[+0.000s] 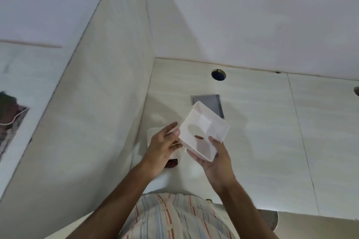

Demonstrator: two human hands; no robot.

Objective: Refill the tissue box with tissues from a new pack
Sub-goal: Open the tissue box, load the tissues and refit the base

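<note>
Tissue box (204, 132): white, square, held in the air at centre frame, tilted, open side facing the camera. Oval dispensing hole visible in its far face; inside looks empty.

Right hand (215, 161): cupped under the box's lower right corner, palm up, thumb over the near rim, fingers beneath; one fingertip shows through the oval hole. Closed in a grip on the box.

Left hand (165, 145): at the box's left edge, thumb tip touching the rim, fingers loosely extended behind. It also seems to pinch something thin and pale; blurred, cannot tell what.

Below the left hand, on the pale worktop (262, 132): a whitish flat item (153, 134) and a dark reddish object (172, 163), both partly hidden.

Just above the box in frame: a grey flat rectangle (211, 103) lying on the worktop. Further up, a round hole (218, 74) in the worktop, blue inside.

Bottom of frame: striped shirt (174, 219)
</note>
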